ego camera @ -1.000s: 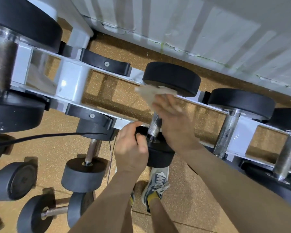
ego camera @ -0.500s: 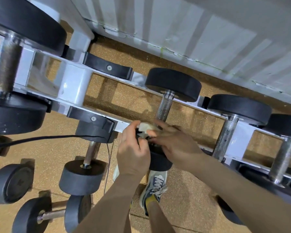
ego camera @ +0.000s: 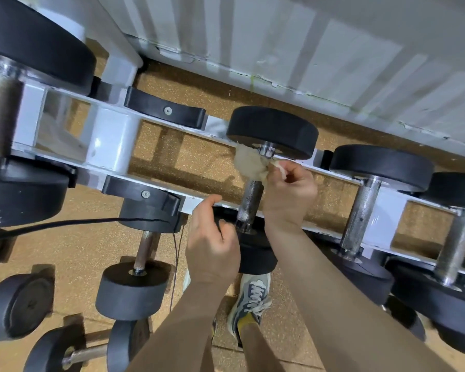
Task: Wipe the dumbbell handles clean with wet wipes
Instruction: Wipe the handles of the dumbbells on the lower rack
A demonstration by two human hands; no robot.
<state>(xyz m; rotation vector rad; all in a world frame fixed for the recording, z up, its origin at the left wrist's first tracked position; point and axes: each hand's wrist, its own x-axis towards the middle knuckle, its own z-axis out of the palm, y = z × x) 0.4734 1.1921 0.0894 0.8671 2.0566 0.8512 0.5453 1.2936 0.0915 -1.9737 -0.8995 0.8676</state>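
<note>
Wipe (ego camera: 250, 163) now higher, in right hand (ego camera: 290, 191)

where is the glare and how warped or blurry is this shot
Head view: small glare spots on the white rack and the chrome collar above the wipe; wide-angle bend curves the rack and wall; soft rack shadows fall on the cork floor; the right hand, left hand and dumbbell handle are sharp; the weights in the lower right corner look slightly soft.
</note>
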